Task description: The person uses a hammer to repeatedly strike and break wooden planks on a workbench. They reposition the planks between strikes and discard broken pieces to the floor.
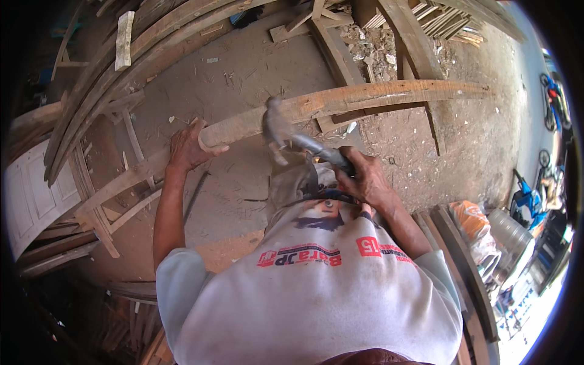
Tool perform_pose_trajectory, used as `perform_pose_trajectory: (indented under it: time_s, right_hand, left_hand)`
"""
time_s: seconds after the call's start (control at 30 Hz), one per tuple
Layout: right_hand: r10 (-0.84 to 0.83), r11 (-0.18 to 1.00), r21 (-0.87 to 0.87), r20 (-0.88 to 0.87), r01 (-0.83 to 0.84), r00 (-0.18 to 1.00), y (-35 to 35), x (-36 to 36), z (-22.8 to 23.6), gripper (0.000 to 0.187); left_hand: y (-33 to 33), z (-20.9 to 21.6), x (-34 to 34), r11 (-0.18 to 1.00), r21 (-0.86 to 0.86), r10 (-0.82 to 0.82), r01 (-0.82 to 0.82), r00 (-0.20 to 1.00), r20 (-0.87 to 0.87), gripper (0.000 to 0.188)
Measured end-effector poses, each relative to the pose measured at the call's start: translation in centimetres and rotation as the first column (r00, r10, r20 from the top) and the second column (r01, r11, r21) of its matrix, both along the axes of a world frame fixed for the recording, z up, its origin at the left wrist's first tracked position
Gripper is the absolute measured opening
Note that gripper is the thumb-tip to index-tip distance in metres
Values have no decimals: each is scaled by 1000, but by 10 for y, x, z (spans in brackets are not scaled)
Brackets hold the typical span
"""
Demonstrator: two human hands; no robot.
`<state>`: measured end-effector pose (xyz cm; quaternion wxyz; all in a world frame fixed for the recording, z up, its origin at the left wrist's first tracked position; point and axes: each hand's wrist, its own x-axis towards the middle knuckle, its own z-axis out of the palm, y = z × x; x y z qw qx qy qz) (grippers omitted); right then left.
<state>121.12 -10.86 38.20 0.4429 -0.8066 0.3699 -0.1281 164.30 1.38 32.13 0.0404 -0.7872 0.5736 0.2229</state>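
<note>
Scrap timber offcuts (91, 201) piled at left, white panelled door (30, 194) beside them, rubble and more planks (438, 18) up top, dirt floor (243, 67) w/ chips. Left hand (188, 146) wrapped shut round long curved plank (365, 97), rough-sawn, pale, spanning across mid-view. Right hand (365, 179) fisted tight on claw hammer (286, 137) handle, steel head blurred just at plank edge; contact can't tell.

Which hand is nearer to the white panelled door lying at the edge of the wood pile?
Left. The left hand grips the long curved plank, the side where the white door lies. The right hand holds the hammer, farther from the door.
</note>
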Motion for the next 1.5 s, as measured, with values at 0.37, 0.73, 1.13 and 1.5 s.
perform_pose_trajectory:
  time_s: [0.37, 0.73, 1.13, 1.5]
  right_hand:
    - [-160, 975, -185, -206, 122, 965, 37, -14, -35, 24]
    - [-163, 982, -132, -239, 135, 957, 71, 13, -44, 30]
    - [-132, 977, -197, -251, 83, 959, 125, 94, -49, 25]
    - [-549, 832, -317, -347, 455, 761, 134, 81, -35, 31]
  left_hand:
    - [-1, 9, -14, 996, -84, -30, 35, 998, 60, 88]
    - [2, 5, -9, 979, -186, -82, 82, 997, 3, 75]
    - [2, 5, 1, 971, -180, -158, 160, 987, 26, 78]
    - [5, 4, 5, 953, -233, -218, 192, 972, -90, 67]
